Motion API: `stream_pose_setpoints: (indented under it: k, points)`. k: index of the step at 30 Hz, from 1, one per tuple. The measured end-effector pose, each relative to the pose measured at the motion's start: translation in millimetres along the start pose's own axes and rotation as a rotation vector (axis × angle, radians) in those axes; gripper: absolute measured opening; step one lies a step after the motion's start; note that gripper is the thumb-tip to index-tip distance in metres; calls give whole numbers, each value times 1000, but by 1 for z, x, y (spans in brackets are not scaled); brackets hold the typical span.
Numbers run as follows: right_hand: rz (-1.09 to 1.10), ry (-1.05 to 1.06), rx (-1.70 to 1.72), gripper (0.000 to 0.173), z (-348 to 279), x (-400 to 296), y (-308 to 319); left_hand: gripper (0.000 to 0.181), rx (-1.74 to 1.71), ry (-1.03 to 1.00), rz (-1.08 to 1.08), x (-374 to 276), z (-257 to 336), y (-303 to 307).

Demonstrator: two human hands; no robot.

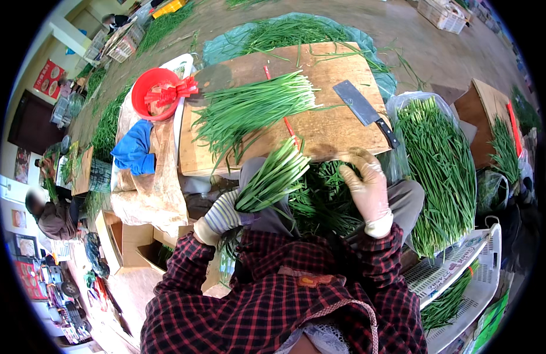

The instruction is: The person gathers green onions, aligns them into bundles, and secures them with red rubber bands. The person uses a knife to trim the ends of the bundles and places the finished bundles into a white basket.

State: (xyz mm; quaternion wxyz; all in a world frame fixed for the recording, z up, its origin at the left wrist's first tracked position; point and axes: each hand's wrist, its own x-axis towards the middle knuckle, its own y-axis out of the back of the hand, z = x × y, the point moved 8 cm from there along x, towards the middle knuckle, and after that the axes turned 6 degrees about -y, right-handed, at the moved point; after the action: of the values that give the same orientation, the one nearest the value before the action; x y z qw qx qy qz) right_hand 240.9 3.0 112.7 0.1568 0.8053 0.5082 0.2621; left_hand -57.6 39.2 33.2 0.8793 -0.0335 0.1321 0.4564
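My left hand [223, 215], in a striped knit glove, grips a bunch of green Chinese chives [273, 177], its pale cut ends towards the upper right. My right hand [366, 186], in a thin whitish glove, is raised with fingers bent and apart at the near edge of a wooden board [335, 137], holding nothing. On the board a larger pile of chives [259, 106] lies over a red tie strip [289, 127], whose ends show at both sides. A cleaver [356, 102] with a black handle lies to the right of the pile.
Left of the board are a red bucket [138, 95] with red strips and a blue cloth [135, 148]. To the right stand a plastic bag of chives [436, 177] and a white crate [485, 274]. Loose greens [326, 199] lie below the board. Other people [56, 221] are at the far left.
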Motion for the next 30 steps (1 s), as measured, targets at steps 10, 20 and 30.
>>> stream_pose_setpoints:
  k: [10, 20, 30]
  points:
    - [61, 78, 251, 22, -60, 10, 16, 43, -85, -38, -147, 16, 1, -32]
    - [110, -6, 479, 9, -7, 8, -8, 46, -211, 7, -218, 16, -5, -51]
    - [-392, -97, 119, 41, 19, 19, -49, 44, -158, 10, -182, 34, -9, -58]
